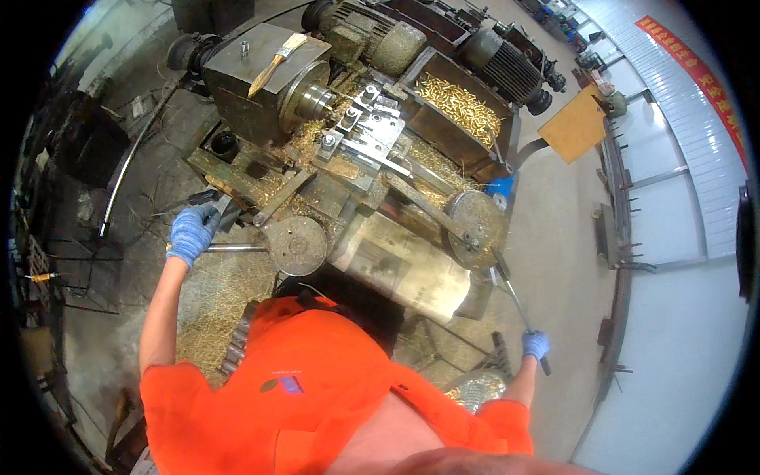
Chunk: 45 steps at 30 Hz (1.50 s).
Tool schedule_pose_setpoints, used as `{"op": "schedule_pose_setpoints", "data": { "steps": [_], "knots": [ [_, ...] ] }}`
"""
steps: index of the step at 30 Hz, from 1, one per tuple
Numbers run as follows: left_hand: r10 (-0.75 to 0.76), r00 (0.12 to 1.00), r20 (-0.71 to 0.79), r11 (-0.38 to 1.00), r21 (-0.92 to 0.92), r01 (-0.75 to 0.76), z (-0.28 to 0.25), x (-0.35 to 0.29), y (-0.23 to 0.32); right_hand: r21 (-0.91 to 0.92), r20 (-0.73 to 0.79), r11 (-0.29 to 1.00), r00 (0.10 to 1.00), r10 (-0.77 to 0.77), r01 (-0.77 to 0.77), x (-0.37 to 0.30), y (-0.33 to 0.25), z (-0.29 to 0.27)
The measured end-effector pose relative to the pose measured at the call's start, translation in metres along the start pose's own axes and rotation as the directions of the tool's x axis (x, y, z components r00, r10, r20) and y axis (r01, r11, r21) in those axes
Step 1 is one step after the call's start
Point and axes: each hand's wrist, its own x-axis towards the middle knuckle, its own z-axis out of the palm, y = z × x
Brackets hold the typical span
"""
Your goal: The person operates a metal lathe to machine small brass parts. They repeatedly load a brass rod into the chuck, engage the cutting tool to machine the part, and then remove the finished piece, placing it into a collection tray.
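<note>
Both my hands wear blue gloves. My left hand (191, 236) is closed round the outer end of a short metal lever (237, 248), which runs to a round metal disc (295, 245) on the machine's near left side. Its fingers lie close to a grey metal block (226, 210). Far to the right, my right hand (536, 344) grips a long dark lever (514, 297), whose tip sticks out below the fist. That lever joins a second round disc (476, 229). Between the discs is a lathe with a chuck (313, 103) and a bolted tool post (372, 131).
A brush (277, 63) lies on the headstock (253, 63). Behind the tool post, a metal tray (507, 142) holds many small brass-coloured parts (455, 107). Motors (507, 67) stand at the back. Golden chips (202, 340) cover the floor near my left side. A stained sheet (404, 265) hangs before me.
</note>
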Motion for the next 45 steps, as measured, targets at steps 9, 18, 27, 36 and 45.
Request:
{"op": "schedule_pose_setpoints", "data": {
  "steps": [9,18,27,36,45],
  "knots": [
    [0.004,1.000,0.005,1.000,-0.012,-0.003,-0.004,0.001,0.005,-0.036,-0.004,0.999,1.000,-0.007,0.007,-0.004,0.006,0.010],
    [0.032,0.996,-0.088,0.999,0.038,-0.029,0.002,0.001,-0.001,0.019,0.001,0.999,0.999,0.050,-0.050,-0.019,0.002,0.004],
    [0.041,0.997,-0.058,0.999,0.025,-0.040,0.001,0.002,0.000,-0.003,-0.056,0.999,0.997,0.049,-0.050,-0.018,0.014,0.027],
    [0.049,0.996,-0.073,0.998,0.030,-0.047,0.002,0.002,-0.003,-0.019,0.033,0.996,0.995,0.092,-0.091,-0.040,0.001,0.007],
    [0.036,0.997,-0.069,0.999,-0.018,-0.037,0.004,0.002,-0.007,0.023,0.006,0.996,0.997,0.082,-0.082,-0.058,-0.001,0.004]
  ]
}}
